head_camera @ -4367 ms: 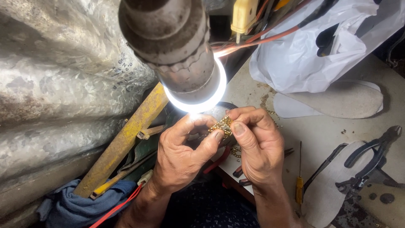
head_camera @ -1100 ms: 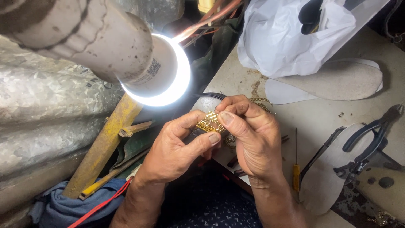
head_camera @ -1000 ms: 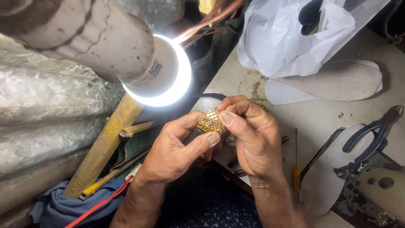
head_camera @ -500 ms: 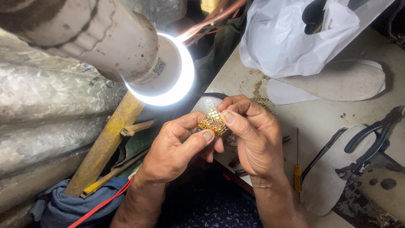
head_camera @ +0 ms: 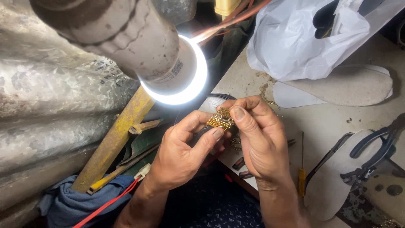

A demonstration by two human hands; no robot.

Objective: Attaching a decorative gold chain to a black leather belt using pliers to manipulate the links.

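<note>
Head view: looking down at two hands working under a lamp.
Lamp: lit ring lamp (head_camera: pixel 177 71), far left.
Left hand: left hand (head_camera: pixel 185 152), thumb and fingers clamped on the gold ornament (head_camera: pixel 220 120).
Right hand: right hand (head_camera: pixel 261 135), pinching the same ornament.
Desk: desk (head_camera: pixel 329 122) with a yellow-handled screwdriver (head_camera: pixel 301 177), pliers (head_camera: pixel 375 156) at right.

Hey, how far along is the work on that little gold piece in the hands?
Done so far: cannot tell; nothing finished shows. In hand: the left hand and right hand pinch a small gold ornament under the lit lamp. Left: gold chain bits lie loose on the bench, and the yellow-handled screwdriver, the sandal soles and the pliers lie untouched.
</note>
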